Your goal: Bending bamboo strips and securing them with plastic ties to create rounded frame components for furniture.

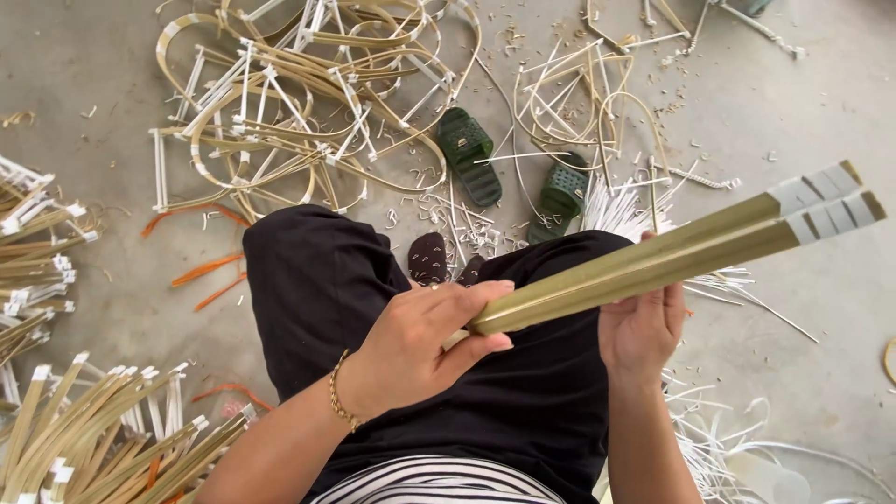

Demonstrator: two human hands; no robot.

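The concrete floor (pixel 803 103) fills the view and carries all loose material. At 12 o'clock lies the largest item: a tangled heap of bent frames (pixel 299 103), pale looped strips bound at their joints with white tape. A smaller tangle of loops (pixel 583 93) lies at 1 o'clock. At 7 o'clock a bundle of straight strips (pixel 103 439) lies fanned out, each strip tipped with a white tape band; a second such bundle (pixel 33 261) lies at 9 o'clock. White slivers (pixel 728 448) are scattered at 4 to 5 o'clock. Orange scraps (pixel 210 271) lie at 9 o'clock, just beside the knee. No box, bin or tray is visible.

The person's lap, in black trousers (pixel 317 280), occupies the centre. A pair of green sandals (pixel 476 154) lies on the floor at 12 o'clock, near the feet.

The held item is a pair of olive-green strips (pixel 653 261), flat and smooth, laid side by side and running from the centre toward 2 o'clock. Their far ends carry pale grey tape bands (pixel 826 201).

The left hand (pixel 420 345), with a gold bracelet (pixel 338 401) at the wrist, is closed around the near end, thumb below and fingers over the top. The right hand (pixel 642 327) cups the strips from beneath at mid-length, fingers curled up behind them.
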